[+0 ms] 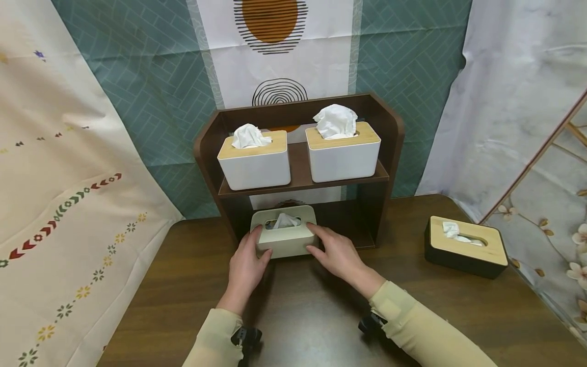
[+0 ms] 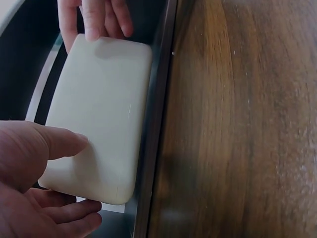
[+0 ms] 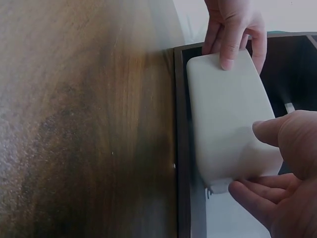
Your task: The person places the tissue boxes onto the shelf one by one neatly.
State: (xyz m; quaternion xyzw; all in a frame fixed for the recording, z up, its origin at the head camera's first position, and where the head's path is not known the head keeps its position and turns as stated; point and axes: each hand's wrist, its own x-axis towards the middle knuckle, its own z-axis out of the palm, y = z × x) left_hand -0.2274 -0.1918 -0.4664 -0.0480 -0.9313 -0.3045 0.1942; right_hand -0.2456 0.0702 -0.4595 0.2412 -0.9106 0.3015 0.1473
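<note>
A cream plastic tissue box with a white tissue sticking up sits at the front of the bottom level of the dark brown wooden shelf unit. The left hand grips its left end, thumb on the front face and fingers curled behind. The right hand grips the right end likewise. On the shelf above it stand two white tissue boxes with wooden lids. On the wooden table, right of the unit, lies a black wooden-topped tissue box.

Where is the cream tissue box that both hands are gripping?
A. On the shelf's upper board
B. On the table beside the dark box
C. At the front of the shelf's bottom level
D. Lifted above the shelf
C: the left hand and right hand grip the cream tissue box by its ends at the bottom level of the wooden shelf, beneath the two white boxes.
</note>
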